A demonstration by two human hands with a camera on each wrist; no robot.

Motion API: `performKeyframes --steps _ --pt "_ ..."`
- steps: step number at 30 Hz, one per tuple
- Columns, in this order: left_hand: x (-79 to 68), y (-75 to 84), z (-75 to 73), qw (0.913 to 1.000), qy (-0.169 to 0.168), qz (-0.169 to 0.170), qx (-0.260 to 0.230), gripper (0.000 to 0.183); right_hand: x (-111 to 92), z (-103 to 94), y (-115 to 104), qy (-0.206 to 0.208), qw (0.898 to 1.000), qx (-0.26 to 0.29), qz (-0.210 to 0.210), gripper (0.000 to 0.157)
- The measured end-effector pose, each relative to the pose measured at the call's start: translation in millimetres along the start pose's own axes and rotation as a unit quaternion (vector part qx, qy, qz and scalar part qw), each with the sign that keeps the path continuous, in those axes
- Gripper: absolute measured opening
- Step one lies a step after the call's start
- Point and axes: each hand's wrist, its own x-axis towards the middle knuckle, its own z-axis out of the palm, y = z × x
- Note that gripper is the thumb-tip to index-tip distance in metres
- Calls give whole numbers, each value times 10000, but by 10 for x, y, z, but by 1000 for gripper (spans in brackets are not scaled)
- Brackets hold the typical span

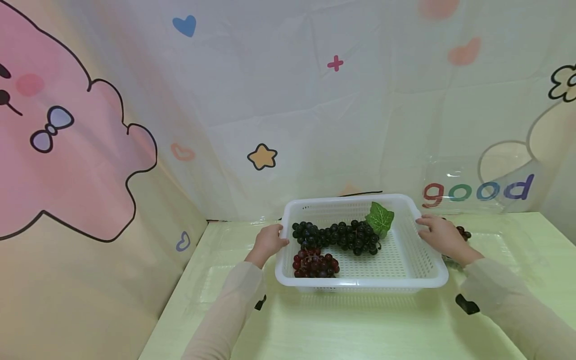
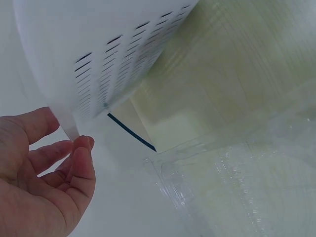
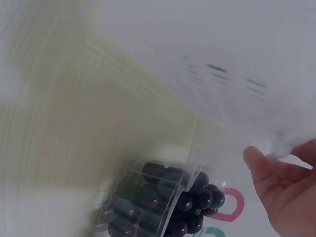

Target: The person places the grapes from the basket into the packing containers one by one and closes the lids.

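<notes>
A white plastic basket with slotted walls is held at both ends, seemingly raised above the table. My left hand pinches its left rim; in the left wrist view the thumb and curled fingers of that hand meet at the basket's edge. On the opposite side my right hand grips the right rim, seen also in the right wrist view. Inside lie a long bunch of black grapes with a green leaf and a bunch of red grapes at the near left.
Dark grapes sit in a clear plastic box under the right arm, partly hidden in the head view. Another clear plastic box lies on the pale table at left. A printed curtain hangs behind.
</notes>
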Motion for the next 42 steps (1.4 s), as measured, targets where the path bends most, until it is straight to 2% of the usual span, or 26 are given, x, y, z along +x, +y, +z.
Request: performKeyframes --steps 5,14,30,36,42 --pt "-12 6 -5 10000 29 -6 91 44 -2 -3 -19 106 9999 -134 -2 37" --pt "-18 6 -18 9999 -57 -65 114 45 -41 -26 -56 45 9998 -196 61 36" --pt "-80 31 -83 9975 -413 -11 581 46 -174 -40 -97 87 9999 -77 -29 36" --pt "-101 20 -93 9968 -592 -35 536 47 -210 -21 -103 4 9999 39 113 37" --pt "-114 6 -102 9965 -741 -124 361 47 -241 -17 -99 -2 10000 -32 73 36"
